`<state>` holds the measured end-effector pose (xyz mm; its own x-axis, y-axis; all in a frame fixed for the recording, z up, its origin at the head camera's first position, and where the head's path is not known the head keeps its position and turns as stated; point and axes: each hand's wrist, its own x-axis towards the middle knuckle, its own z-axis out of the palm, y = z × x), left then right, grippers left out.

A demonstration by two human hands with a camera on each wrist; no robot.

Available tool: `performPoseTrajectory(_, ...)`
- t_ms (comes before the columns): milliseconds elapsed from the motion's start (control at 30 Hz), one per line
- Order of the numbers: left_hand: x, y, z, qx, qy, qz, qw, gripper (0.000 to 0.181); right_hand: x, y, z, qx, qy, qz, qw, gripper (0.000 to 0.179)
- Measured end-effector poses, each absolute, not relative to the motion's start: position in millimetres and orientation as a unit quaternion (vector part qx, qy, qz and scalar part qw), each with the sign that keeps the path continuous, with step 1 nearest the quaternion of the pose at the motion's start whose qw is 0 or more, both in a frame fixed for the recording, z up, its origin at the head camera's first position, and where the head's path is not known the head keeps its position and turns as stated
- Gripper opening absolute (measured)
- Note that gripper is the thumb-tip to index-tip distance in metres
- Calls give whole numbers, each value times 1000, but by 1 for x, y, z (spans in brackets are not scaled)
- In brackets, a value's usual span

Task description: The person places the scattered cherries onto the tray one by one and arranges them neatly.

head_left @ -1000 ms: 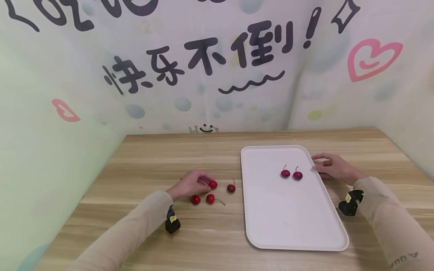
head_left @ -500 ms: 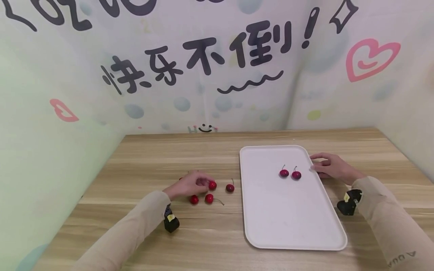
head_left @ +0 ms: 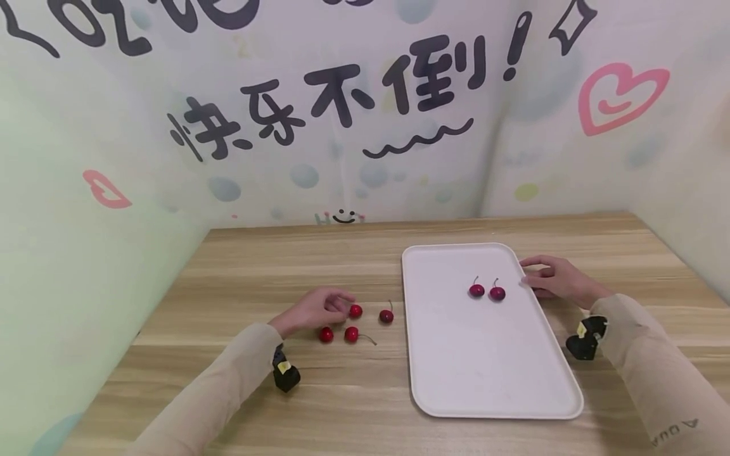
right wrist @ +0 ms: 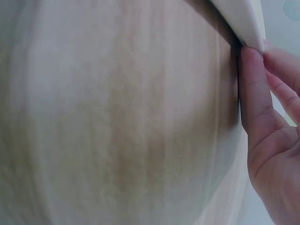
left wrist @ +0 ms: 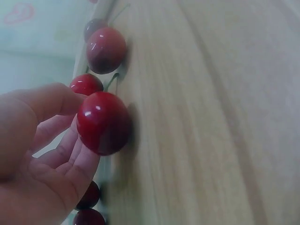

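Note:
My left hand [head_left: 315, 308] hovers low among red cherries, its fingers beside a bright cherry [head_left: 356, 311] and holding nothing I can see. A cherry [head_left: 326, 334] lies below that hand and looms large in the left wrist view. Next to it is a cherry with a long stem [head_left: 351, 334], and a darker cherry [head_left: 386, 316] sits nearer the tray. On the right, my right hand [head_left: 561, 280] holds the side edge of the white tray [head_left: 490, 380]; fingertips meet at its rim in the right wrist view. Two dark cherries [head_left: 476, 290] with upright stems rest on the tray.
A wooden table [head_left: 268, 253] bears everything. Behind it hangs a pale printed cloth [head_left: 365, 114] with black characters. In the left wrist view, more cherries [left wrist: 88, 194] lie behind the left hand's fingers.
My left hand has drawn back slightly to the left from the bright cherry, which stays on the table. The right hand keeps its place on the tray's edge.

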<state>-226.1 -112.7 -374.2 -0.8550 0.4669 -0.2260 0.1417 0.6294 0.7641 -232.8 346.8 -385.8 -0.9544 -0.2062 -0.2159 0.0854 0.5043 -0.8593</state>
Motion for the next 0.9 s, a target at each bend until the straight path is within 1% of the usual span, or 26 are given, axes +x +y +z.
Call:
performPoseTrajectory(200, -226, -115, -374, 175, 875, 403, 202, 32, -234, 346, -388, -35, 853, -498, 148, 58)
performPoseTrajectory(567, -227, -115, -372, 158, 879, 411, 183, 17, -234, 345, -389, -33, 858, -491, 149, 57)
performPoseTrajectory(767, -227, -113, -373, 167, 887, 397, 164, 9, -234, 347, -387, -40, 859, -489, 148, 56)
performPoseTrajectory(900, -226, -113, -373, 161, 886, 404, 158, 8, -235, 347, -387, -42, 859, -489, 148, 55)
